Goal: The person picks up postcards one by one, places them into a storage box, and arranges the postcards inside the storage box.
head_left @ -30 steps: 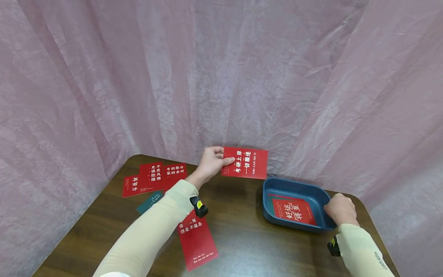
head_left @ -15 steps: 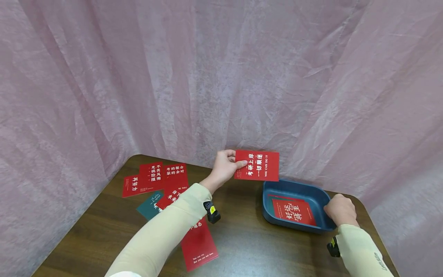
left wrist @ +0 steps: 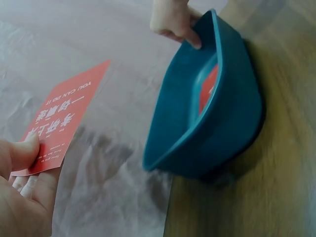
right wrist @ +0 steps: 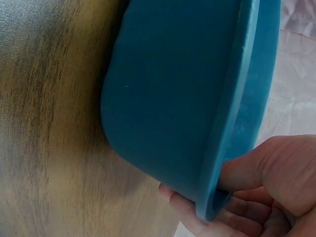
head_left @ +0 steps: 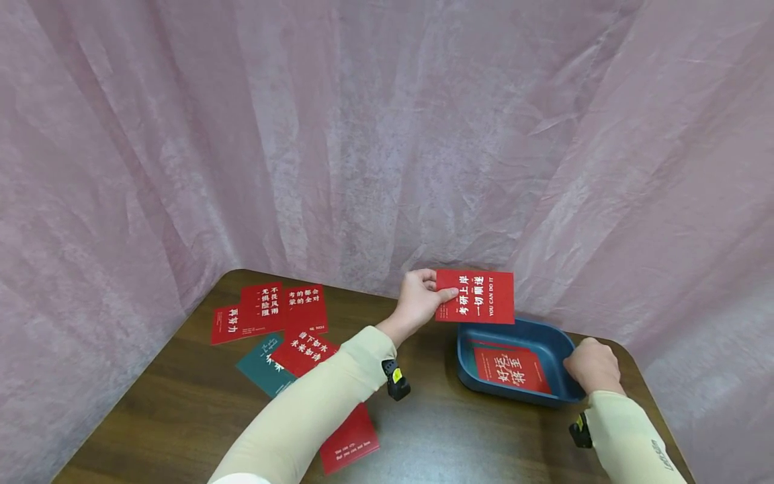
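A red card [head_left: 478, 296] with white print is pinched at its left end by my left hand [head_left: 421, 299], thumb on top and fingers beneath. The card hangs in the air over the back left rim of a blue plastic basin [head_left: 514, 398]. In the left wrist view the card [left wrist: 64, 113] is apart from the basin [left wrist: 168, 118]. My right hand [head_left: 594, 366] grips the basin's right end, and the right wrist view has the thumb inside the rim and fingers outside. Inside the basin lie a red card [head_left: 514, 370] and, partly hidden under it, a green one.
On the table's left lie several loose cards: overlapping red cards [head_left: 260, 310], a green card [head_left: 264, 366] and a red card [head_left: 351, 440] partly under my left sleeve. A pink curtain [head_left: 387, 134] hangs along the table's back edge.
My left hand has carried the red card rightward and slightly nearer, from left of the basin to over its back left rim. My right hand and the basin have stayed in place.
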Available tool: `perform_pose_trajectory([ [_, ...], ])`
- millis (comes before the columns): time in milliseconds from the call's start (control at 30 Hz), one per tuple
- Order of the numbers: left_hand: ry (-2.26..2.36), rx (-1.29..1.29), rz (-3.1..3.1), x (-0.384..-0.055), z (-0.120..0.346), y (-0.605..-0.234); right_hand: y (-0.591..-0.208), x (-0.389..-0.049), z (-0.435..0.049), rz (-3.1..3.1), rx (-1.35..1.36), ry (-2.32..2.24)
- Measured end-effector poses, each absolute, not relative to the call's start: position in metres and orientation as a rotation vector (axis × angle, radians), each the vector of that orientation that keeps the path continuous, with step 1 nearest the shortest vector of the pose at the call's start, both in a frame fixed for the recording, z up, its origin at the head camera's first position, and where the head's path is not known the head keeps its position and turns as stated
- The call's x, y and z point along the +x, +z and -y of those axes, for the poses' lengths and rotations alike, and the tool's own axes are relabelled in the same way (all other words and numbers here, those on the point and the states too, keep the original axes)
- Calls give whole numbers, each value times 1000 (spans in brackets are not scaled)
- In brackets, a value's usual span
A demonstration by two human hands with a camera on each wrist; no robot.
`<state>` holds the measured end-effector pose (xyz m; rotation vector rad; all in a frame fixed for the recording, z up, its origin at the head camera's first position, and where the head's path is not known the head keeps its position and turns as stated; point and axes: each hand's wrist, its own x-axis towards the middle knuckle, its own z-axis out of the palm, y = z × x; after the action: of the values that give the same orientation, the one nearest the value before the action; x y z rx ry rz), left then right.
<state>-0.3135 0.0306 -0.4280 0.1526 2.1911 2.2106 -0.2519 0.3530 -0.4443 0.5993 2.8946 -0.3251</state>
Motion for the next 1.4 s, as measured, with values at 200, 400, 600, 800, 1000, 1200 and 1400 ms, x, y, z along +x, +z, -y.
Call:
perform_pose_trajectory([
  [200, 2181, 148, -2216, -307, -54, -433, -443, -251, -354, -2891, 606, -341],
  [400, 2173, 105, -2218, -300, -74, -436, -444, -250, -354, -2891, 631, -347],
  [600, 2142, 44, -2233, -293, -91, -444, -444, -249, -353, -2889, 625, -355],
  [800, 2080, 40, -2341, -289, -106, -456, -443, -247, -354, -2886, 608, -363],
  [1000, 1984, 14, -2448, -286, -120, -465, -440, -244, -354, -2897, 596, -348],
  [1200, 1881, 0, -2472, -287, -132, -473, -441, -243, -353, -2905, 597, -352],
  [1400, 1715, -21, -2547, -285, -141, -476, -442, -243, -354, -2910, 600, -354],
])
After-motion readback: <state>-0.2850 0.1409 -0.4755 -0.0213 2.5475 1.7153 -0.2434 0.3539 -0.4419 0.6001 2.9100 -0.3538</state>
